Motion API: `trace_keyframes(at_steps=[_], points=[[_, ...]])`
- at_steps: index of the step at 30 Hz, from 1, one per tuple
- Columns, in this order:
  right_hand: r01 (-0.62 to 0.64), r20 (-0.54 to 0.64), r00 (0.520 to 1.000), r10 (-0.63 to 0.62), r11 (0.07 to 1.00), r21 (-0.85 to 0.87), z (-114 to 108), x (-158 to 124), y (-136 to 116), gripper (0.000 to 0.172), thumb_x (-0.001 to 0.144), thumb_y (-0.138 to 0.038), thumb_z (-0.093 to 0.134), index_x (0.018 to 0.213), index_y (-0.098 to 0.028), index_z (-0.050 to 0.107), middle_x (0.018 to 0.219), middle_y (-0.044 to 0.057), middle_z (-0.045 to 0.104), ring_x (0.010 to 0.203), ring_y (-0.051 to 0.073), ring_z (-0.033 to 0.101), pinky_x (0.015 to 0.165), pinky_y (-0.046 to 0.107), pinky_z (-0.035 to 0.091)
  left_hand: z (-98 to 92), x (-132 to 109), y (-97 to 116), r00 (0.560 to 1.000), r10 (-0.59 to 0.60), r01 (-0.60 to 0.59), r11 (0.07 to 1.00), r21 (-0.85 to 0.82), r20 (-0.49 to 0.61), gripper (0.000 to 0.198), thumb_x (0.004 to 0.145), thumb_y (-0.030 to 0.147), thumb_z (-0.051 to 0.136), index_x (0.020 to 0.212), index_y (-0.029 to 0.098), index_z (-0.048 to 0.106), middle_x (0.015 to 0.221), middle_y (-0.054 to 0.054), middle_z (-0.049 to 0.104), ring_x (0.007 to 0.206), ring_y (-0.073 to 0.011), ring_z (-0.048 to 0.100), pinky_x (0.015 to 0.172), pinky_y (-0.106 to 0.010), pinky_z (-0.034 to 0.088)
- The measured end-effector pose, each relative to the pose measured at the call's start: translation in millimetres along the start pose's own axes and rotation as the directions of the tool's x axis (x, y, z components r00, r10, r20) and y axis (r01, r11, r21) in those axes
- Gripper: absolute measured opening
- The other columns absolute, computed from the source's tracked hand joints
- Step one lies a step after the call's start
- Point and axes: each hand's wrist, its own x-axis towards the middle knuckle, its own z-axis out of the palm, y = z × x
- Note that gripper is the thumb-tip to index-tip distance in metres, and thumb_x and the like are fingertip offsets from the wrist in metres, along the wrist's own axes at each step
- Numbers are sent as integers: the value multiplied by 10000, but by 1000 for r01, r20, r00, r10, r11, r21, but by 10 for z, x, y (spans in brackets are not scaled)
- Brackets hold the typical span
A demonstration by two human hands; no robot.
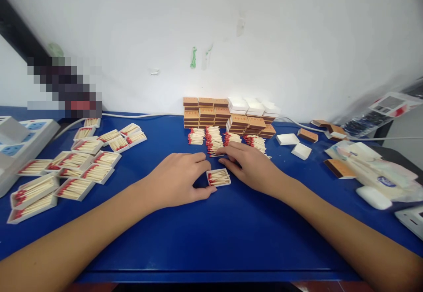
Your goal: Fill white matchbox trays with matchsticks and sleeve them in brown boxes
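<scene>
A small white matchbox tray (218,177), partly filled with red-tipped matches, lies on the blue table. My left hand (180,179) has its thumb and index finger around the tray's left end, at the near and far corners. Just beyond the tray, my right hand (249,164) reaches to the near end of a long pile of loose matches (214,138). Its fingertips touch the matches there, while the thumb stands a little apart from the index finger. Other loose match piles lie on both sides, including a left pile (196,136) and a right pile (232,139).
Behind the piles stand stacked brown matchboxes (206,115) and white trays (254,107) against the wall. Several filled trays (76,162) lie left, near a power strip (29,142). At right are loose white trays (301,151), matchboxes (308,135) and a tissue pack (386,179).
</scene>
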Motion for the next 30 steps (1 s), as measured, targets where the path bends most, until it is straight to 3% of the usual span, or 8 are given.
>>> trace_keyframes(at_steps=[8, 12, 15, 19, 23, 30], points=[[-36, -7, 999, 37, 996, 85, -2, 33, -51, 104, 1042, -205, 597, 1059, -206, 700, 901, 42, 645, 809, 200, 609, 678, 311, 446, -7, 0, 4, 1000, -7, 7, 1000, 4, 2, 310, 951, 467, 701, 1061, 183, 756, 954, -6, 690, 742, -177, 646, 640, -332, 423], [-65, 31, 998, 63, 995, 76, 8, 59, -41, 89, 1047, -212, 595, 963, -208, 624, 952, 52, 663, 857, 209, 620, 730, 324, 458, 5, 5, -2, 1000, 1, -1, 1000, 2, 0, 324, 959, 483, 689, 1083, 190, 752, 947, -7, 688, 743, -174, 646, 642, -325, 424], [-57, 42, 998, 55, 997, 47, -40, 47, -52, 94, 1061, -210, 570, 970, -208, 596, 997, 65, 667, 903, 220, 629, 773, 340, 463, 15, 6, -8, 1000, 2, -2, 1000, -1, 0, 326, 962, 489, 684, 1090, 196, 748, 955, -9, 692, 738, -171, 645, 642, -321, 424], [-33, 15, 999, 32, 995, 93, -159, -20, -193, 75, 1065, -219, 571, 997, -213, 601, 989, 56, 661, 877, 206, 626, 711, 313, 440, 12, 2, -9, 1000, 7, -7, 1000, 2, 0, 318, 962, 480, 683, 1077, 190, 743, 939, -8, 685, 741, -174, 646, 640, -325, 426], [-40, 115, 993, 25, 990, 133, -206, -87, -344, 87, 1059, -207, 574, 983, -211, 615, 981, 48, 668, 816, 184, 619, 682, 303, 434, 7, 0, -8, 1000, 13, -13, 1000, 6, -8, 301, 960, 470, 680, 1017, 180, 734, 922, -9, 677, 741, -177, 644, 627, -332, 419], [-37, 138, 990, 17, 989, 144, -262, -136, -210, 106, 1056, -264, 600, 985, -217, 663, 921, 28, 646, 769, 168, 592, 654, 289, 406, 12, 10, -10, 1000, -3, 3, 1000, -28, -3, 288, 955, 466, 689, 1038, 195, 736, 902, 1, 667, 724, -166, 629, 632, -317, 411]])
